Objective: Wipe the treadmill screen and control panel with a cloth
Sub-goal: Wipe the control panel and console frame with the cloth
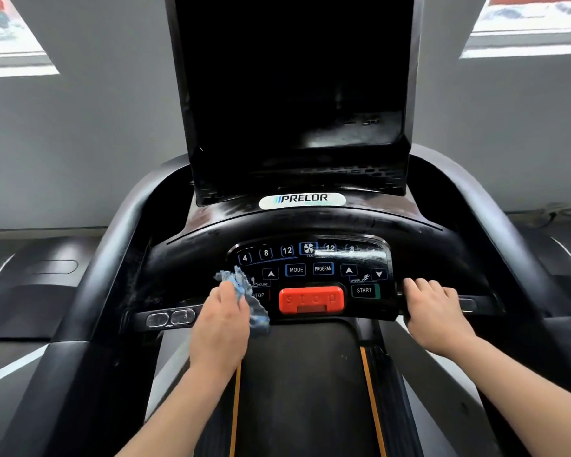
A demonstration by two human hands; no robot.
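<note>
Left hand point(223, 319) grips cloth point(244, 291) against control panel point(310, 268); right hand point(434, 311) curls over handlebar point(475, 303).

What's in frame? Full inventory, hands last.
screen: 1, black, off, upright at top centre
Precor badge: 1, white, below screen
control panel: 1, black, white-labelled keys, centre
stop button: 1, red, panel's lower middle
handlebar: 1, black, right of panel
belt: 1, dark, orange edge lines, bottom centre
cloth: 1, blue, on panel's left side
left hand: grips cloth
right hand: holds handlebar
</note>
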